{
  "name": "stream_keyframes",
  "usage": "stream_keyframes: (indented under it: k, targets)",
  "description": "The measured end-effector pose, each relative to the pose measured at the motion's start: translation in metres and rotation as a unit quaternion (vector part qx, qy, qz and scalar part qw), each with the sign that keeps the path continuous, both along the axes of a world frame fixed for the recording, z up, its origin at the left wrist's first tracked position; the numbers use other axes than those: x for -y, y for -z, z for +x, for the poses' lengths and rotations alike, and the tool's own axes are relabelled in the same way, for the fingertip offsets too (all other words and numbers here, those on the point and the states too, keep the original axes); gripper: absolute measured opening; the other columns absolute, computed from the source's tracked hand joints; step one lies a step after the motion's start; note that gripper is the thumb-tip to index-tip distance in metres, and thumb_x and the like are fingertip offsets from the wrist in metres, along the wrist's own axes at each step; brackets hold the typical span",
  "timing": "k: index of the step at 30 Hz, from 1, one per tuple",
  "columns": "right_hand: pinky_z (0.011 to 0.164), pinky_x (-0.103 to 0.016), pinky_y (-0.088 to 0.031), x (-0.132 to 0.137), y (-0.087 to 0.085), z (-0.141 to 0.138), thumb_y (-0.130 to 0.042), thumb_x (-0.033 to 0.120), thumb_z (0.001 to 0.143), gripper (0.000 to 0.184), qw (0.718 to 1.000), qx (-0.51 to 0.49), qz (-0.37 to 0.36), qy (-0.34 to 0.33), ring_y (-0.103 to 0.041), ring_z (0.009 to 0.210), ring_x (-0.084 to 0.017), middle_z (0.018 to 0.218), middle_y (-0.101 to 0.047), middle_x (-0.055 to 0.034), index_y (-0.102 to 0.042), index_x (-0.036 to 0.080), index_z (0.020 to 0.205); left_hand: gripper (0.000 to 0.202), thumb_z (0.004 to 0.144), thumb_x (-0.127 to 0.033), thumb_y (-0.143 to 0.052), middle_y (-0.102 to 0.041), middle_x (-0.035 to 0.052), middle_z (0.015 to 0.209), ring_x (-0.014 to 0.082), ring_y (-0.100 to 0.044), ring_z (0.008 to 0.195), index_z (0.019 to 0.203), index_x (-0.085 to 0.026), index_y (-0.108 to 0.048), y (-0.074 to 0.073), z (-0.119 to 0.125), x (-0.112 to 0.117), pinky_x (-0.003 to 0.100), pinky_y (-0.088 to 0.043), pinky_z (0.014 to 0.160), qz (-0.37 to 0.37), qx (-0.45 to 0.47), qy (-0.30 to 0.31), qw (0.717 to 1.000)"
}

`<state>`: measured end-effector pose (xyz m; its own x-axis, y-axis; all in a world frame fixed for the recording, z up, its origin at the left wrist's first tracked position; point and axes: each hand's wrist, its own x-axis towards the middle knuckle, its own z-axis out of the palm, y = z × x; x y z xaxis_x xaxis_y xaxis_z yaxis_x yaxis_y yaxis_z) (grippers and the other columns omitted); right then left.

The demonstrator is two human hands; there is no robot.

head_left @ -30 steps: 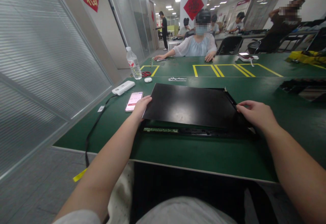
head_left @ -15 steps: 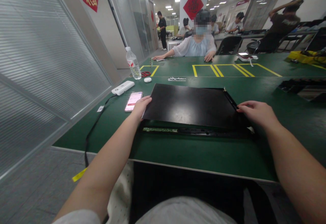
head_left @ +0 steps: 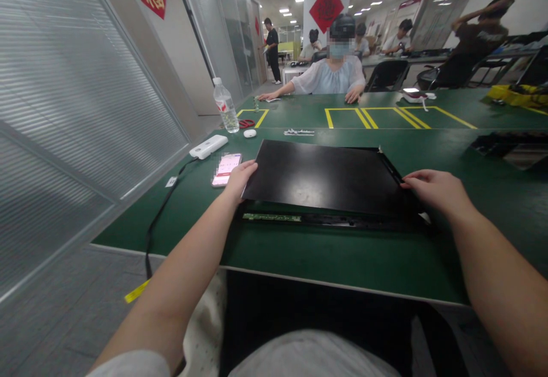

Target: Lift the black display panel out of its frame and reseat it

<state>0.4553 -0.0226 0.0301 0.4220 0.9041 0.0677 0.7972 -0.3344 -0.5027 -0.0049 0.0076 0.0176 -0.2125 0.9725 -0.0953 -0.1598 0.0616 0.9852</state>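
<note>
A thin, glossy black panel [head_left: 319,174], like a display screen sheet, lies tilted over a black frame [head_left: 363,221], with its left side raised. Along the frame's near side runs a strip of green circuit board [head_left: 272,217]. My left hand [head_left: 242,180] is closed on the panel's left edge, thumb on top and the other fingers hidden beneath. At the right side my right hand [head_left: 432,187] pinches the frame's edge, close beside the panel. A small pale tab [head_left: 424,217] shows at the near right corner.
Left of the panel are a phone [head_left: 226,169], a white power bank [head_left: 209,147] with a black strap, a white case [head_left: 250,133], red-handled scissors [head_left: 246,123] and a water bottle [head_left: 226,105]. White strips [head_left: 298,132] lie behind. A person [head_left: 334,74] sits opposite.
The whole view has shifted very slightly. Both hands keep their hold, and the panel's left side looks much the same, still raised over the frame.
</note>
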Motion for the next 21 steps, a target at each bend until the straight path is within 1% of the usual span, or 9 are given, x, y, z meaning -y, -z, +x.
stream_keyframes:
  k: [3, 6, 10, 15, 18, 21]
  targets:
    - [0.071, -0.035, -0.047, 0.0, 0.0, 0.0, -0.059, 0.039, 0.072, 0.022, 1.0, 0.023, 0.003, -0.005, -0.066, 0.079, -0.024, 0.079, -0.076, -0.0042, -0.076, 0.025, 0.077, 0.023, 0.079, -0.018, -0.072, -0.078, 0.0053, 0.081, 0.02, -0.072, 0.074, 0.102, -0.015, -0.077, -0.001, 0.001, 0.001, 0.03, -0.057, 0.074, 0.005, 0.006, -0.004, 1.0]
    - [0.07, -0.035, -0.047, -0.001, 0.003, 0.002, -0.058, 0.039, 0.071, 0.023, 0.999, 0.039, 0.01, -0.01, -0.066, 0.078, -0.025, 0.08, -0.076, -0.0048, -0.076, 0.026, 0.077, 0.021, 0.08, -0.017, -0.071, -0.078, 0.0049, 0.081, 0.021, -0.073, 0.078, 0.1, -0.015, -0.077, -0.004, 0.004, 0.003, 0.03, -0.057, 0.075, 0.0, 0.008, -0.009, 1.0]
    - [0.068, -0.035, -0.047, -0.004, 0.006, 0.006, -0.058, 0.041, 0.071, 0.024, 0.998, 0.057, 0.007, 0.0, -0.065, 0.077, -0.025, 0.082, -0.076, -0.0057, -0.076, 0.026, 0.077, 0.021, 0.08, -0.016, -0.07, -0.079, 0.0054, 0.081, 0.0222, -0.074, 0.082, 0.101, -0.014, -0.075, -0.007, 0.009, 0.006, 0.031, -0.058, 0.076, -0.005, 0.022, 0.007, 1.0]
    - [0.067, -0.035, -0.048, -0.004, 0.006, 0.008, -0.06, 0.04, 0.07, 0.024, 1.0, 0.024, -0.007, 0.018, -0.064, 0.072, -0.023, 0.082, -0.075, -0.0056, -0.076, 0.025, 0.079, 0.02, 0.083, -0.014, -0.067, -0.079, 0.0056, 0.082, 0.0216, -0.074, 0.082, 0.102, -0.014, -0.075, -0.007, 0.013, 0.008, 0.031, -0.058, 0.077, -0.008, 0.03, 0.012, 0.999]
    - [0.064, -0.035, -0.049, -0.004, 0.006, 0.008, -0.061, 0.039, 0.069, 0.024, 1.0, -0.002, -0.004, 0.02, -0.063, 0.067, -0.022, 0.083, -0.076, -0.0051, -0.076, 0.025, 0.08, 0.022, 0.081, -0.016, -0.073, -0.079, 0.0071, 0.087, 0.0222, -0.074, 0.086, 0.103, -0.013, -0.075, -0.005, 0.011, 0.008, 0.031, -0.058, 0.081, -0.004, 0.032, 0.013, 0.999]
    - [0.062, -0.035, -0.05, -0.002, 0.005, 0.006, -0.062, 0.038, 0.069, 0.025, 0.999, -0.026, 0.005, 0.023, -0.062, 0.061, -0.021, 0.081, -0.077, -0.0049, -0.077, 0.024, 0.081, 0.03, 0.079, -0.017, -0.076, -0.08, 0.0085, 0.093, 0.0227, -0.075, 0.091, 0.109, -0.012, -0.074, -0.003, 0.009, 0.006, 0.032, -0.057, 0.085, 0.003, 0.042, 0.023, 0.999]
